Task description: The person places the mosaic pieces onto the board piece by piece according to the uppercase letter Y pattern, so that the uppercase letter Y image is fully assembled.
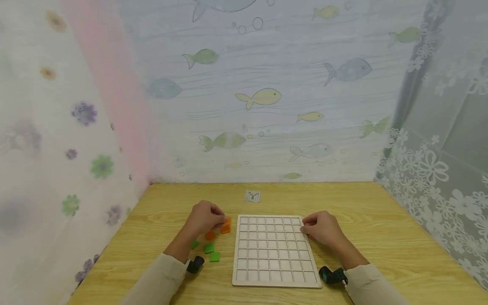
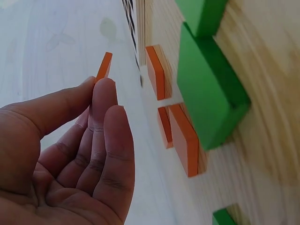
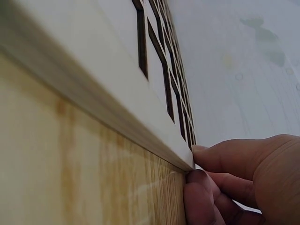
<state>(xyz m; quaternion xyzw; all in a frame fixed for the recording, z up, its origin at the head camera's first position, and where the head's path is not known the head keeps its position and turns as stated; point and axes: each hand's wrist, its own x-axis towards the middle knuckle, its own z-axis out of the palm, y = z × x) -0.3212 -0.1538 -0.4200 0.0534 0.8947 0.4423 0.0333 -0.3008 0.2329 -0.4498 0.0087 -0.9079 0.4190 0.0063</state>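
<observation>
A white wooden grid board (image 1: 272, 250) lies flat in the middle of the table. My left hand (image 1: 218, 220) hovers just left of its far corner and pinches a thin orange tile (image 2: 104, 66) between thumb and fingertips (image 2: 105, 93), lifted off the wood. Below it lie more orange tiles (image 1: 225, 229) (image 2: 185, 138) and three green tiles (image 1: 209, 248) (image 2: 208, 93). My right hand (image 1: 306, 225) rests at the board's far right corner (image 3: 185, 159), fingers (image 3: 201, 187) curled against its edge and thumb on top.
A small printed pattern card (image 1: 253, 195) lies beyond the board. Fish-print and floral curtains close off the table's back and both sides. The wooden table (image 1: 381, 220) is bare to the right of the board.
</observation>
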